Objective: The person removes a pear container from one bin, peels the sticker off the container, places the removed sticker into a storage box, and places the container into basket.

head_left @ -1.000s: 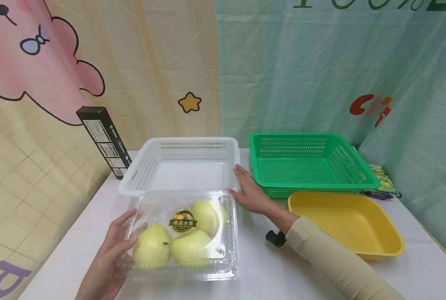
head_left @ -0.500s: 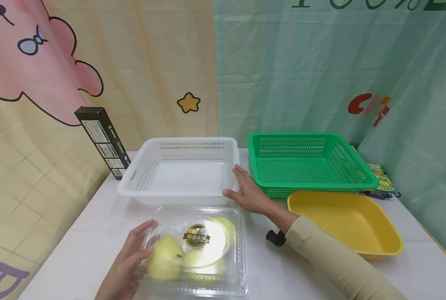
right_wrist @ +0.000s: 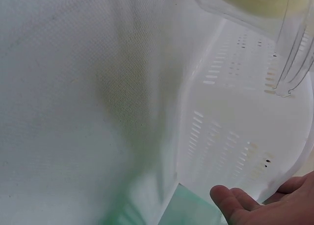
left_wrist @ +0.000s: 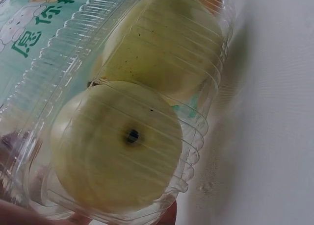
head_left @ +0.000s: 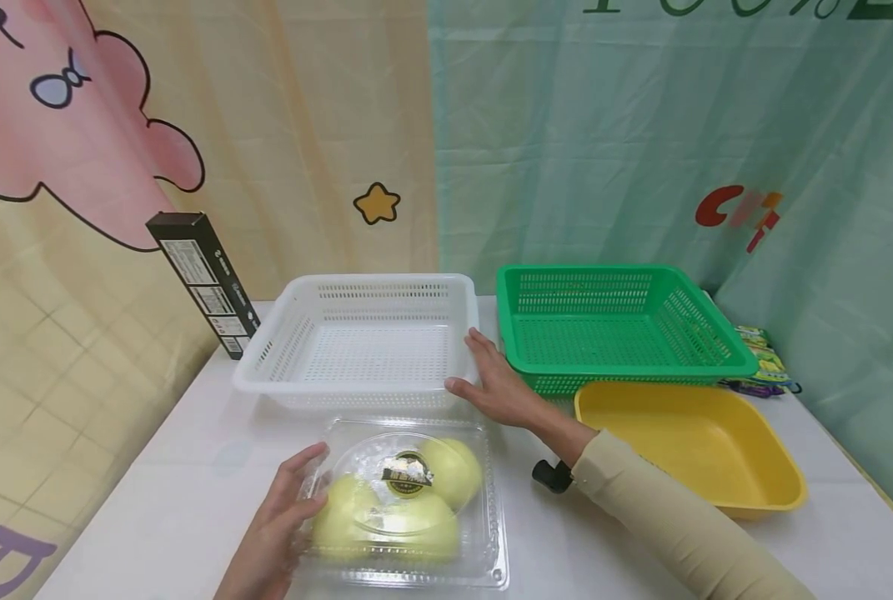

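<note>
My left hand (head_left: 281, 517) grips the left side of a clear plastic fruit box (head_left: 491, 533) with its lid on. Three pale green pears (head_left: 454, 472) show through it, and a black and gold label (head_left: 407, 473) sits on top. Two of the pears (left_wrist: 117, 146) fill the left wrist view, the box tilted there. In front of the white basket (head_left: 386, 387) the box is held over the near part of the table. My right hand (head_left: 502, 387) rests against the basket's right side, fingers extended; the right wrist view has its fingertips (right_wrist: 223, 195) at the basket wall.
A green basket (head_left: 634, 371) stands right of the white one, with a yellow basin (head_left: 686, 442) before it. Colourful packets (head_left: 765, 362) lie behind them at the right. A black box (head_left: 206, 283) leans at the back left. Under my right forearm is a small black object (head_left: 551, 475).
My left hand has carried the box of pears to the right and toward me, away from the white basket's front rim. My right hand has stayed at the basket, its thumb shifting slightly left.
</note>
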Available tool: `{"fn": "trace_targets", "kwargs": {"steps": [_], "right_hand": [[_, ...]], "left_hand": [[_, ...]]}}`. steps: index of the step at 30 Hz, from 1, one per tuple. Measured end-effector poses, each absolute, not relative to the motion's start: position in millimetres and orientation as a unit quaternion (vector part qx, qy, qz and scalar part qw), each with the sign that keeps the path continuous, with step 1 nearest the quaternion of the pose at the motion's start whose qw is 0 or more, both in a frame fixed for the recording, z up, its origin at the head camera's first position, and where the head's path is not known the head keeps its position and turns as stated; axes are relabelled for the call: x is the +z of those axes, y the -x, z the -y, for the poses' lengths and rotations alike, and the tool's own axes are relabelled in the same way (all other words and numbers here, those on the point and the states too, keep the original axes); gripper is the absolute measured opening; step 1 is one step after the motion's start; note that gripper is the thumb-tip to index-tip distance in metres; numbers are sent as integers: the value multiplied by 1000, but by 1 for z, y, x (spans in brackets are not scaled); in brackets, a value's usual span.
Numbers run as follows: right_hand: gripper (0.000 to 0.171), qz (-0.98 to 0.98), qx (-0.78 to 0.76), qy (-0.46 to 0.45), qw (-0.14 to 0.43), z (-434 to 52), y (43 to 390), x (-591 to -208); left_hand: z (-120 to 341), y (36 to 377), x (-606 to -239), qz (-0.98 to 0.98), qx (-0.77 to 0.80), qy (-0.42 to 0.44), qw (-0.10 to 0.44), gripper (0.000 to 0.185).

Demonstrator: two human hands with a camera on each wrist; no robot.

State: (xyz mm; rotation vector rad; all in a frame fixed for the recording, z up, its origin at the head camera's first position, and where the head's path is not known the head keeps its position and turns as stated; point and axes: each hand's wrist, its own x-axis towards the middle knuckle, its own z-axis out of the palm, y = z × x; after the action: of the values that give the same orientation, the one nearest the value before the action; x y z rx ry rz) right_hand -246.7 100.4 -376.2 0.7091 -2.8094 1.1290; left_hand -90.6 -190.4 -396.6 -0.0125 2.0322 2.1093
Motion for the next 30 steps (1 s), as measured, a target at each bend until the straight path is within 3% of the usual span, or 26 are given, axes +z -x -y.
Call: {"fn": "trace_targets", "kwargs": {"steps": [17, 30], "right_hand": [[79, 903, 364, -229, 13, -101, 246, -374], [79, 899, 367, -238, 3, -102, 248, -373]], "left_hand": [[175, 92, -403, -707, 703, -55, 52, 59], [164, 92, -407, -730, 679, -42, 70, 66]]}}
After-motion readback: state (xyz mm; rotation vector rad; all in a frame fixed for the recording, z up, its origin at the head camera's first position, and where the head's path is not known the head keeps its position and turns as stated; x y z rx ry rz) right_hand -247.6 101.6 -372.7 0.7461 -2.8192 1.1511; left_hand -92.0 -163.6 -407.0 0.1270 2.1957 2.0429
